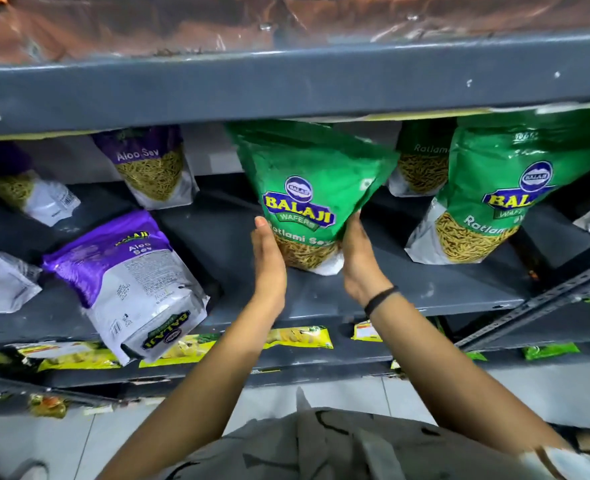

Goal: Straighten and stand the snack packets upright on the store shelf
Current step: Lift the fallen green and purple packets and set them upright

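Note:
A green Ratlami Sev packet (307,174) stands on the grey shelf (425,292), tilted, held at its lower corners between both hands. My left hand (267,258) presses flat against its left side. My right hand (357,261), with a black band on the wrist, grips its right side. To the right a second green packet (501,188) leans, with a third (421,157) behind it. A purple Aloo Sev packet (131,282) lies tipped over at the shelf's front left, its base overhanging the edge. Another purple packet (151,164) stands further back.
The upper shelf's thick grey edge (286,84) hangs low over the packet tops. More purple packets (27,192) lie at the far left. A slanted metal bracket (536,306) crosses at the right. Yellow and green packets (297,336) sit on the shelf below, above a tiled floor.

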A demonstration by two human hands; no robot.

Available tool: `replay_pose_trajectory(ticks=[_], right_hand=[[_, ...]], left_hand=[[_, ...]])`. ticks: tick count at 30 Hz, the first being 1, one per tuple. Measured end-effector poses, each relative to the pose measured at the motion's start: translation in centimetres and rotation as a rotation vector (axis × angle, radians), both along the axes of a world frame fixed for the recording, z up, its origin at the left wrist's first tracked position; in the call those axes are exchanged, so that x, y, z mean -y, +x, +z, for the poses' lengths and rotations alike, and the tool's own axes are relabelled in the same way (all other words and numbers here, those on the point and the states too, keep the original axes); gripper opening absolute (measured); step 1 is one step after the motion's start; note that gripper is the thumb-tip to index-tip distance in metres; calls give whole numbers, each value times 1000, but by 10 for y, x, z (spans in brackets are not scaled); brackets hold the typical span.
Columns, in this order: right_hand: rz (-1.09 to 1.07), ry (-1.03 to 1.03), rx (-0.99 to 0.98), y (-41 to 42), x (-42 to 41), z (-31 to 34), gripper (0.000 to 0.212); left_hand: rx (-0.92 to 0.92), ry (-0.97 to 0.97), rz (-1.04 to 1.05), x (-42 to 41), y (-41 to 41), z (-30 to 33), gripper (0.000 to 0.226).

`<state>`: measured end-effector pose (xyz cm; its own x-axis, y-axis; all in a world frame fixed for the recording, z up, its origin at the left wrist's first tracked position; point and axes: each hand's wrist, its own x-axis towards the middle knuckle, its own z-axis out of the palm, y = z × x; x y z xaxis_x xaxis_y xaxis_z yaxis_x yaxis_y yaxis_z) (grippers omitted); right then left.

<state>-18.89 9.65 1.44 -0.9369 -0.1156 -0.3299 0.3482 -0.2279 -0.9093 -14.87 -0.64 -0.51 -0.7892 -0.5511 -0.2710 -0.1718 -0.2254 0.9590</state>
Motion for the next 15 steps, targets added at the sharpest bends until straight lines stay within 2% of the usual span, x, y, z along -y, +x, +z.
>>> replay_pose_trajectory(ticks=[3,5,7,8,10,12,14,15], right_hand=[[-98,26,-62,-12,0,2,52],[-349,127,-186,2,2,-2,40],[-518,258,-417,42,7,-10,27],[-467,281,-559,67,12,-14,21],[-155,298,-833,106,27,-19,18],[185,328,-1058,116,56,-20,21],[304,416,-1095,103,97,-14,21],[293,476,-1010,92,121,-11,22]], left_hand=[[-76,-6,-19,-7,21,9,37],[-138,-143,20,2,35,20,35],[-252,-367,154,22,56,33,40],[-304,-486,229,37,70,38,41],[-357,-693,394,72,99,39,38],[-289,-810,565,109,124,34,37],[-69,-738,686,146,143,16,47],[60,-591,692,162,151,7,57]])
